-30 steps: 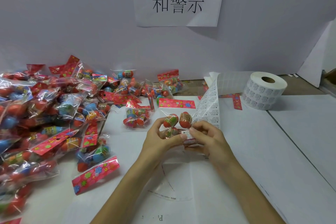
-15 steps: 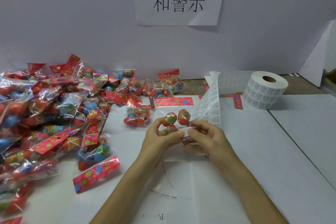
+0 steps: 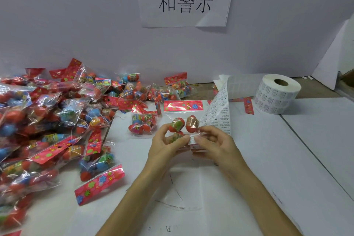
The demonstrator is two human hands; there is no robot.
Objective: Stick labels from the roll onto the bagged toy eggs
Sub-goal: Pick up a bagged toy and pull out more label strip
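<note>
Bag [image 3: 182,120] | long axis near-far | red header [image 3: 183,105] pointing away

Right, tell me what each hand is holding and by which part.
Both hold one bag of toy eggs by its bottom end: left hand on the lower-left corner, right hand pinching the lower right at a white label.

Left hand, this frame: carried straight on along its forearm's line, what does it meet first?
The bag of toy eggs that the left hand itself holds. Past that bag, probably the loose label strip running back to the roll, though depth is unclear.
</note>
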